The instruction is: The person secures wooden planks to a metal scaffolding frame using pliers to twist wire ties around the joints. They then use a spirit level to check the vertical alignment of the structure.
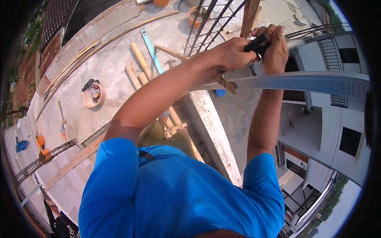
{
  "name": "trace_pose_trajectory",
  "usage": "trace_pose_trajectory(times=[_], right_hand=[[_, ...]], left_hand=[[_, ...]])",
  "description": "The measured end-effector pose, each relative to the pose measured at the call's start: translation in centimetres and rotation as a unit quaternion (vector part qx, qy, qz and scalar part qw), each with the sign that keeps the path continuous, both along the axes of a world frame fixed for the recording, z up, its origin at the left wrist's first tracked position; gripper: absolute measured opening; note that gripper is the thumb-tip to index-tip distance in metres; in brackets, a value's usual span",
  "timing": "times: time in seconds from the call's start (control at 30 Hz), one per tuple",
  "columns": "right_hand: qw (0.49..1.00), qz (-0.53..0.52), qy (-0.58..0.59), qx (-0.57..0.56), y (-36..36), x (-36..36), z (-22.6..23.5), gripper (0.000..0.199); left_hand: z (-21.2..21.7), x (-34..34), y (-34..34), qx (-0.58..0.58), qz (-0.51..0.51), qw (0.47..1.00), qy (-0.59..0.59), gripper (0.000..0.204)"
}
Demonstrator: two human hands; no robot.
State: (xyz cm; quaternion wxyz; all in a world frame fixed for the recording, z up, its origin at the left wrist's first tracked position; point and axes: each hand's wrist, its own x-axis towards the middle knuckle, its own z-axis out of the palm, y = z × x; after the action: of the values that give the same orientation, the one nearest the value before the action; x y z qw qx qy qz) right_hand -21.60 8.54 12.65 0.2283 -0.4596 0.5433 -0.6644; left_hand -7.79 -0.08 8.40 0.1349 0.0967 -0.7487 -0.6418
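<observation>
Both my arms reach up and away over a long metal profile (301, 82), which runs in from the right. Beyond it, my left hand (239, 52) is closed round a black-handled tool (257, 43); its working end is hidden. Close against it, my right hand (274, 49) has its fingers curled round the same black tool. A small piece of wood (227, 85) sits at the profile's near end, below my left hand. An upright wooden post (250, 18) stands just behind the hands.
A rebar cage (210, 25) rises left of the hands. On the concrete floor lie bamboo poles (139, 59), a turquoise level (151, 50) and a hammer (170, 62). A bucket (93, 95) stands at left. Below me runs a concrete ledge (212, 131) beside a drop; buildings (337, 131) are at right.
</observation>
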Motion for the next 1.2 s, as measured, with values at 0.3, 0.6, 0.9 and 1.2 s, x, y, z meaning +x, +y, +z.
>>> trace_pose_trajectory(times=[0.3,0.6,0.9,1.2], right_hand=[[0.946,-0.017,-0.250,-0.206,1.5,-1.9,0.5,0.055],[0.896,-0.347,-0.074,-0.266,7.7,-3.2,10.3,0.061],[0.923,-0.358,-0.051,-0.132,27.8,-3.8,4.8,0.058],[0.884,-0.234,-0.397,-0.077,35.9,4.8,-11.1,0.055]], left_hand=[[3.2,2.7,-3.5,0.090,0.118,0.980,0.136,0.043],[10.3,-1.2,-1.9,-0.134,0.146,0.975,0.099,0.031],[-0.6,17.7,8.7,-0.418,0.147,0.835,-0.327,0.061],[-4.1,17.8,9.5,-0.389,0.205,0.852,-0.284,0.050]])
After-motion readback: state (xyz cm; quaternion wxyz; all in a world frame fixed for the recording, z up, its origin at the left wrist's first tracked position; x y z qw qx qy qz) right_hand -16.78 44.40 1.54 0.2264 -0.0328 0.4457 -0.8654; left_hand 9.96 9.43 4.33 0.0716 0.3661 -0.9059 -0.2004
